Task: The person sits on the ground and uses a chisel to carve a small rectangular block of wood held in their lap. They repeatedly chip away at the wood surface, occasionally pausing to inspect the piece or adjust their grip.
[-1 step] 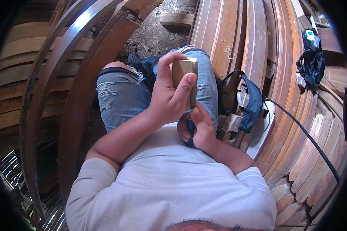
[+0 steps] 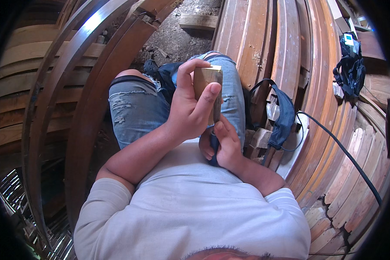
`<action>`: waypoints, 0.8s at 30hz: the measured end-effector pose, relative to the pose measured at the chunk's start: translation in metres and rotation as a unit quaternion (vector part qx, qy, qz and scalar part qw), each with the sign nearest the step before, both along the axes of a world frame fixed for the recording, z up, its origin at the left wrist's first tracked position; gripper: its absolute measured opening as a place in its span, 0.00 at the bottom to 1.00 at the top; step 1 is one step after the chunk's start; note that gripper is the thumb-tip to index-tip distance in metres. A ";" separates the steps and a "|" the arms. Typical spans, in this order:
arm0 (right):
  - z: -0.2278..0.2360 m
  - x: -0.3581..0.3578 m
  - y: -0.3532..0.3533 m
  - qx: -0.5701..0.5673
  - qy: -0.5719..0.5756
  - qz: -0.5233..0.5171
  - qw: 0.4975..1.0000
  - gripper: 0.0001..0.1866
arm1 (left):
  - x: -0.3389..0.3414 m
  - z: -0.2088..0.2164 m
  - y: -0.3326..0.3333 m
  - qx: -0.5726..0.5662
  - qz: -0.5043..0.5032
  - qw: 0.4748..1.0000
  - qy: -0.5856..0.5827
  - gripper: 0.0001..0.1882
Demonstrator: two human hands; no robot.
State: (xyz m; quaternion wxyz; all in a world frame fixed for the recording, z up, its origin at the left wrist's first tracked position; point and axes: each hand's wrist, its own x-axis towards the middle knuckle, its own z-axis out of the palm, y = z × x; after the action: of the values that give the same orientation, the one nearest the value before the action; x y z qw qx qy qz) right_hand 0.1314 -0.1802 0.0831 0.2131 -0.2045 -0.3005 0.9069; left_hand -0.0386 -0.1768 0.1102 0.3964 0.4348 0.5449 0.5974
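My left hand [image 2: 187,104] is wrapped round a small block [image 2: 206,80], which looks wooden, with a tan face, a pale top edge and a dark side. Its fingers go behind the block and the thumb presses on the near face. Just below, my right hand [image 2: 225,143] closes round the dark blue handle [image 2: 213,147] of a hand tool. The handle points up toward the block's lower end. The tool's working end is hidden, so its kind and whether it touches the block cannot be told. Both hands are above my lap.
Long brown boards [image 2: 238,43] lie to the right, with a blue cloth strap [image 2: 284,117] and a black cable [image 2: 340,145] across them. A dark bag [image 2: 350,69] rests farther right. Curved beams [image 2: 104,65] rise at the left. A short wood offcut [image 2: 198,21] lies on the dirt floor ahead.
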 end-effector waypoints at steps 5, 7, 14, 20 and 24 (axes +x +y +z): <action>-0.004 0.000 -0.001 0.000 0.006 -0.017 1.000 0.33 | 0.001 -0.008 -0.005 -0.005 -0.001 0.999 0.048 0.23; -0.003 0.000 0.001 -0.008 0.024 -0.012 1.000 0.35 | 0.000 -0.004 0.001 -0.012 0.018 0.999 -0.046 0.23; 0.012 -0.006 0.006 0.032 -0.033 0.012 0.999 0.37 | -0.010 0.013 0.006 -0.032 -0.013 0.982 -0.188 0.24; 0.010 -0.006 0.013 -0.014 -0.023 0.017 1.000 0.36 | -0.017 0.018 0.014 -0.082 0.023 0.963 -0.254 0.24; 0.008 0.004 0.025 -0.049 -0.027 -0.021 0.998 0.30 | -0.029 0.013 0.014 -0.112 -0.008 0.904 -0.412 0.22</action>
State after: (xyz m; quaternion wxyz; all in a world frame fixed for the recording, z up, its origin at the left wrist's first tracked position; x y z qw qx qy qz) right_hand 0.1351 -0.1555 0.0915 0.2139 -0.2456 -0.2572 0.9098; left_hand -0.0677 -0.1625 0.1232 0.6364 0.1067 0.3929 0.6552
